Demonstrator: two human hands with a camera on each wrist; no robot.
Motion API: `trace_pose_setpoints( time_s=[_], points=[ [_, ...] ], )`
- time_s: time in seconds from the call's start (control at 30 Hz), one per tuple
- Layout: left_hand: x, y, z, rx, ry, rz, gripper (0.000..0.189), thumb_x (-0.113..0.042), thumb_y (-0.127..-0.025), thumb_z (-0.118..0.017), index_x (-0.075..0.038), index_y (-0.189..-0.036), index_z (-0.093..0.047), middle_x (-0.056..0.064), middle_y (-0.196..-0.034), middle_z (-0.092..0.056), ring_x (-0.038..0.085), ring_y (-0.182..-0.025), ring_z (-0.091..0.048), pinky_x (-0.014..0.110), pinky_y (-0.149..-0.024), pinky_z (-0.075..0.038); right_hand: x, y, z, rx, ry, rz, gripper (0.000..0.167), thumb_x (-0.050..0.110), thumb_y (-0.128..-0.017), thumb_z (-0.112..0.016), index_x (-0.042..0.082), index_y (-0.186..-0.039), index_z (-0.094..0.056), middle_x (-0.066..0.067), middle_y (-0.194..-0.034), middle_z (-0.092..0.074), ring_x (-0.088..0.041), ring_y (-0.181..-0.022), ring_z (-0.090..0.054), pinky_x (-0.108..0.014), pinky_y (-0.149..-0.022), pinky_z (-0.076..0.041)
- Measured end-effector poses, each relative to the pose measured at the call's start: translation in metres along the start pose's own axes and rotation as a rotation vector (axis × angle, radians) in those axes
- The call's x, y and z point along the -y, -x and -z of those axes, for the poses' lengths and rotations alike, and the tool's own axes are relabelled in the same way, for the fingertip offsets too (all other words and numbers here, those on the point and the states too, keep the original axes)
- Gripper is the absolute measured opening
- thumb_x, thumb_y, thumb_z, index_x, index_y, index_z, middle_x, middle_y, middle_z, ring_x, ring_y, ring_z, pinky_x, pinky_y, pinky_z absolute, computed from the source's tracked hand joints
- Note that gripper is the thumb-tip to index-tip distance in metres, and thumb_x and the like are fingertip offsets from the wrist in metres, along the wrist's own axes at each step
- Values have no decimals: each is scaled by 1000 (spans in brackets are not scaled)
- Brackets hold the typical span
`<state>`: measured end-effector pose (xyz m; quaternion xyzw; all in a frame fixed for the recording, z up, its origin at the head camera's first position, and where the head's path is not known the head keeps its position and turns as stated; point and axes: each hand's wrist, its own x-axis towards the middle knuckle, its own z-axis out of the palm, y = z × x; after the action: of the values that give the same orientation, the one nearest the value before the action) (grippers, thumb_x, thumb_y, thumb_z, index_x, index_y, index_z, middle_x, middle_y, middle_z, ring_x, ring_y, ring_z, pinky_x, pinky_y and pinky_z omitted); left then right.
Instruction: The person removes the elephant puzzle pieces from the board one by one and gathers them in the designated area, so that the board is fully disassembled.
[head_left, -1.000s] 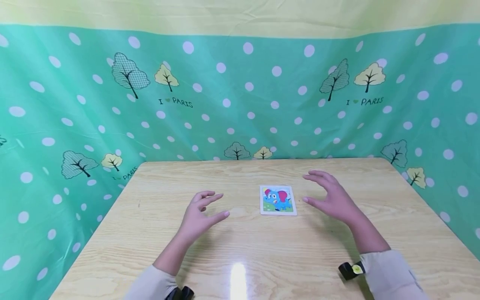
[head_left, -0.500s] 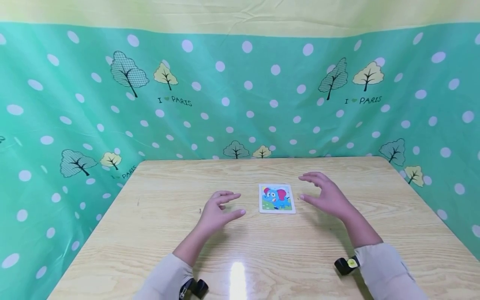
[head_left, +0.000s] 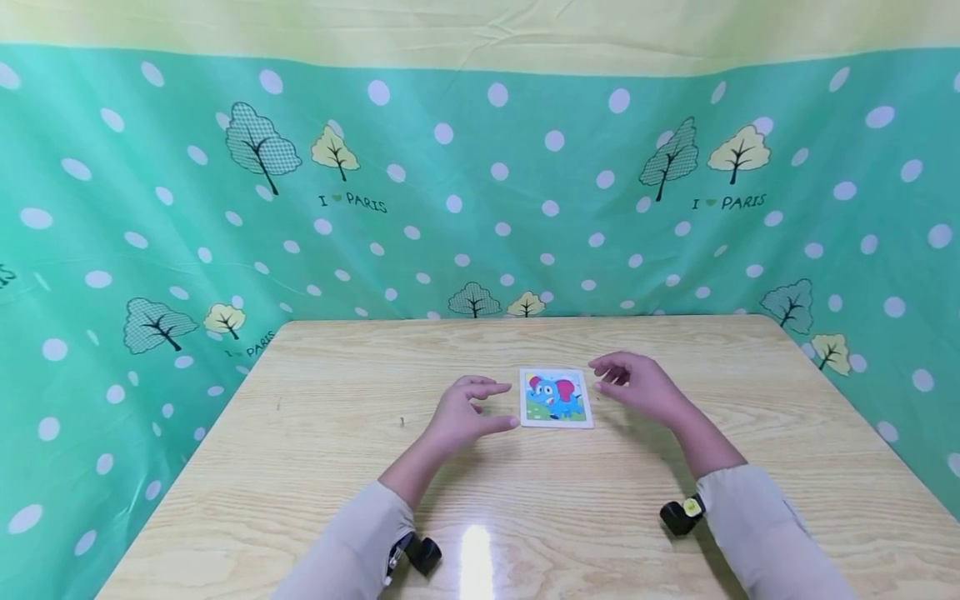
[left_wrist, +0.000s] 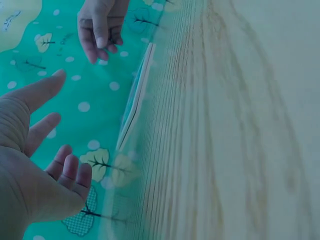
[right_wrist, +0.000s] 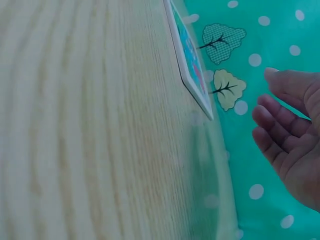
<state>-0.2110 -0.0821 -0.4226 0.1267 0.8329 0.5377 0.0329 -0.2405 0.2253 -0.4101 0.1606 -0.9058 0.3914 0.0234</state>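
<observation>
A flat square picture puzzle with a blue elephant and a white border lies on the wooden table. To its left, in the head view, is my left hand, thumb and fingers spread apart and nothing between them. My right hand hovers close to the puzzle's right edge, its fingers loosely bent and holding nothing. The left wrist view shows the puzzle edge-on, thin and pale-sided. In the right wrist view, the puzzle lies apart from the right hand.
The light wood table reaches back to a green dotted curtain printed with trees. A bright light reflection shows on the table's near part. Dark wrist cameras sit at both sleeves.
My left hand has moved right, up to near the puzzle's left edge. My right hand has come slightly left, its thumb and fingers drawing closer together. The puzzle stays in place.
</observation>
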Motion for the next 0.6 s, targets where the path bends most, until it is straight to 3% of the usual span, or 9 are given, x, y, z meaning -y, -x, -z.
trace_pose_setpoints(
  time_s=[0.23,0.47,0.6],
  points=[
    [0,-7,-12,29,-37,26,53,-29,-68,-90,-18,-118,-72,3,-126,-55,28,-113,-51,36,-87,-51,-3,-10,-5,92,16,-40,20,5,-90,-67,2,-109,-71,-5,-95,-68,-20,-85,-59,-34,-75,-51],
    [-3,-14,-27,70,-65,14,52,-26,-70,-89,-14,-118,-72,4,-122,-56,28,-110,-54,39,-89,-50,-9,-25,-11,137,63,-53,22,4,-90,-67,3,-111,-71,-5,-95,-67,-20,-85,-58,-34,-76,-51],
    [-5,-20,-33,72,-95,19,51,-25,-71,-89,-15,-119,-72,2,-121,-56,25,-106,-56,33,-86,-51,-12,-34,-13,172,92,-69,24,7,-88,-70,4,-112,-71,-4,-94,-66,-19,-86,-58,-34,-76,-51]
  ],
)
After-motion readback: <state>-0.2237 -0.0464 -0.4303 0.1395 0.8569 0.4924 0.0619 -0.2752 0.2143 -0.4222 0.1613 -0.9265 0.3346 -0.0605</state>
